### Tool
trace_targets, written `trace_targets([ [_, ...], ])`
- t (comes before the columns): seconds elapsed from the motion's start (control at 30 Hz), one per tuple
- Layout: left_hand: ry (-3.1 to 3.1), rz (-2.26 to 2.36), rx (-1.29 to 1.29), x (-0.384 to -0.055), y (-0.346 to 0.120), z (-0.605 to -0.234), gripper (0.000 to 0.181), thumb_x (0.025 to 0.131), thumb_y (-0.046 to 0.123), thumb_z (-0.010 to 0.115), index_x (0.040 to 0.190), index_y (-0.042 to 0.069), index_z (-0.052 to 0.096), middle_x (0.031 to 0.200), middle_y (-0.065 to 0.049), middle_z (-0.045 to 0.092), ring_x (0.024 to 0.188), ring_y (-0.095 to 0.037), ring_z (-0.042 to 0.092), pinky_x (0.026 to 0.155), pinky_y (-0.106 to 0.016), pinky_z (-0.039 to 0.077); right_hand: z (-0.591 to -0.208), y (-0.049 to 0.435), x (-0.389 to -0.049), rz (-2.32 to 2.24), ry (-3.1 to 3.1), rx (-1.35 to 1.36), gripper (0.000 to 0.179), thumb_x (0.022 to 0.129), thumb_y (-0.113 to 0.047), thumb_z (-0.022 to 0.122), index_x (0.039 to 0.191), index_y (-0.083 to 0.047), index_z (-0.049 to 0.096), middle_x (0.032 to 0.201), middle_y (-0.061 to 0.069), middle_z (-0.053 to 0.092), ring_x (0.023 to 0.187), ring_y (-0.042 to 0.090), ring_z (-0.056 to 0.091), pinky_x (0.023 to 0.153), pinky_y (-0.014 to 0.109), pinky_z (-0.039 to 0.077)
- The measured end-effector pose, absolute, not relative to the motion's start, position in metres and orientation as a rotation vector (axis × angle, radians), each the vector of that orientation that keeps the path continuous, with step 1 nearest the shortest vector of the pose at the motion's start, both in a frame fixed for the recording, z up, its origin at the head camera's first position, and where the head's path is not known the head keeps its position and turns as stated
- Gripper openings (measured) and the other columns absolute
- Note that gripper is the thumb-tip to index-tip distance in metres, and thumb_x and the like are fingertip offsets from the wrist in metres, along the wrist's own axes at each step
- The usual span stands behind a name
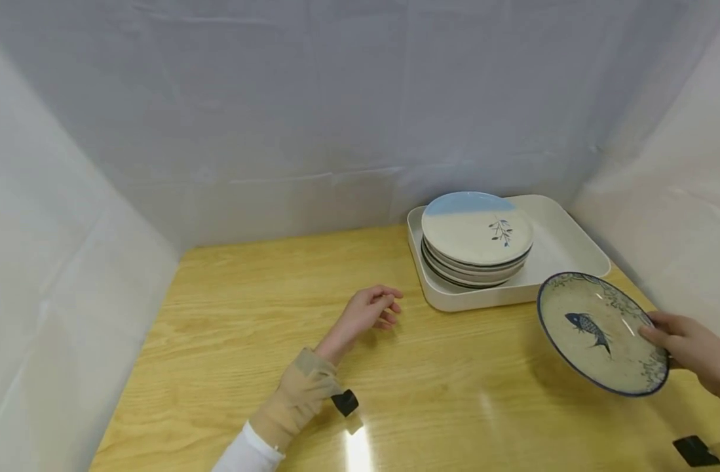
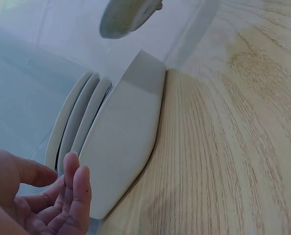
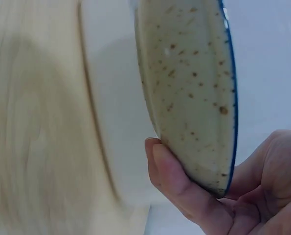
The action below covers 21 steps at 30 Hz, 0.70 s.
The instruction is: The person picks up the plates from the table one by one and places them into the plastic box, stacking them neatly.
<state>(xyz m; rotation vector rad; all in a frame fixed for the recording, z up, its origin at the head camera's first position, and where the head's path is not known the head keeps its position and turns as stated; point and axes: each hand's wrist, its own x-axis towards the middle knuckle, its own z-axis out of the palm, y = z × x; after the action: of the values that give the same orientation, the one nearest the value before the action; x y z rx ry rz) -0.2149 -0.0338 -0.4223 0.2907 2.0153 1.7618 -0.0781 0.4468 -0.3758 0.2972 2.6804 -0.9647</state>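
My right hand (image 1: 692,347) grips a plate (image 1: 601,334) by its right rim, thumb on the upper face and fingers beneath. The plate has a blue fish, a patterned border and a dark blue edge; it is tilted above the table. Its speckled underside (image 3: 189,93) shows in the right wrist view. My left hand (image 1: 368,309), fingers loosely curled and holding nothing, hovers left of the white tray (image 1: 448,301). In that tray stands a stack of several plates (image 1: 477,229), the top one cream with a blue band and a leaf sprig.
The tray sits at the back right of the wooden table (image 1: 265,314), its right part bare beside the stack. White sheeting (image 1: 289,118) rises behind the table and along both sides. A black strap end (image 1: 344,402) sticks out from the left sleeve.
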Motion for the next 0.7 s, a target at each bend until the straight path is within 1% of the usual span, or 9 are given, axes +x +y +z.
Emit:
trace_targets([
  [0.07,2.008,1.764,0.287,-0.215,-0.033,-0.420,0.030,0.107,0.012,0.049,0.128,-0.003,0.063,0.098,-0.013,0.068,0.075,-0.013,0.064,0.070,-0.027,0.061,-0.367,0.435,-0.080,-0.995,2.694,0.248,0.059,0.112,-0.015,0.024,0.134,0.038,0.013,0.123,0.054,0.042,0.092,0.036,0.067,0.075,0.051,0.060],
  [0.17,2.000,1.762,0.305,-0.214,-0.033,-0.418,0.030,0.107,0.012,0.049,0.128,-0.004,0.062,0.098,-0.013,0.069,0.077,-0.018,0.066,0.070,-0.028,0.062,-0.356,0.417,-0.084,-1.028,2.693,0.203,0.061,0.113,-0.017,0.024,0.137,0.037,0.008,0.129,0.055,0.036,0.093,0.029,0.067,0.075,0.047,0.061],
  [0.2,1.993,1.762,0.310,-0.214,-0.033,-0.416,0.030,0.107,0.012,0.049,0.128,-0.004,0.062,0.098,-0.013,0.069,0.079,-0.020,0.067,0.070,-0.029,0.062,-0.354,0.411,-0.085,-1.055,2.688,0.190,0.061,0.113,-0.018,0.024,0.139,0.035,0.009,0.125,0.053,0.042,0.092,0.027,0.068,0.074,0.045,0.061],
  [0.27,1.985,1.757,0.326,-0.214,-0.033,-0.414,0.030,0.108,0.013,0.048,0.128,-0.004,0.062,0.099,-0.014,0.069,0.084,-0.027,0.068,0.071,-0.030,0.062,-0.351,0.399,-0.087,-1.110,2.682,0.152,0.060,0.113,-0.019,0.027,0.141,0.032,0.013,0.112,0.041,0.056,0.086,0.016,0.067,0.071,0.038,0.061],
  [0.33,1.983,1.742,0.356,-0.214,-0.032,-0.411,0.030,0.108,0.014,0.048,0.128,-0.003,0.063,0.101,-0.014,0.070,0.088,-0.032,0.069,0.074,-0.033,0.063,-0.350,0.387,-0.091,-1.183,2.666,0.093,0.058,0.113,-0.018,0.030,0.142,0.030,0.017,0.101,0.016,0.066,0.078,0.006,0.063,0.067,0.032,0.060],
  [0.4,1.974,1.723,0.402,-0.214,-0.032,-0.409,0.031,0.109,0.016,0.048,0.128,-0.002,0.063,0.104,-0.016,0.071,0.094,-0.036,0.070,0.077,-0.036,0.063,-0.350,0.375,-0.094,-1.285,2.635,0.007,0.051,0.112,-0.016,0.032,0.139,0.027,0.026,0.094,-0.004,0.064,0.075,0.007,0.064,0.064,0.029,0.059],
  [0.43,1.964,1.714,0.434,-0.214,-0.032,-0.407,0.033,0.109,0.019,0.047,0.129,-0.002,0.062,0.107,-0.017,0.072,0.096,-0.037,0.070,0.078,-0.038,0.063,-0.351,0.369,-0.096,-1.327,2.619,-0.040,0.048,0.112,-0.014,0.033,0.137,0.026,0.029,0.093,-0.007,0.064,0.074,0.007,0.064,0.063,0.029,0.059],
  [0.6,1.844,1.750,0.571,-0.209,-0.031,-0.402,0.045,0.112,0.030,0.040,0.135,-0.003,0.058,0.116,-0.021,0.071,0.100,-0.043,0.069,0.084,-0.048,0.062,-0.355,0.337,-0.110,-1.468,2.519,-0.186,0.035,0.112,-0.012,0.034,0.128,0.019,0.038,0.093,-0.004,0.064,0.076,0.009,0.066,0.063,0.031,0.060],
  [0.7,1.782,1.775,0.592,-0.206,-0.030,-0.399,0.049,0.112,0.033,0.037,0.138,-0.004,0.056,0.119,-0.025,0.069,0.098,-0.041,0.071,0.085,-0.051,0.061,-0.356,0.316,-0.117,-1.491,2.468,-0.185,0.039,0.112,-0.013,0.034,0.134,0.019,0.034,0.098,0.004,0.063,0.079,0.010,0.066,0.064,0.034,0.061],
])
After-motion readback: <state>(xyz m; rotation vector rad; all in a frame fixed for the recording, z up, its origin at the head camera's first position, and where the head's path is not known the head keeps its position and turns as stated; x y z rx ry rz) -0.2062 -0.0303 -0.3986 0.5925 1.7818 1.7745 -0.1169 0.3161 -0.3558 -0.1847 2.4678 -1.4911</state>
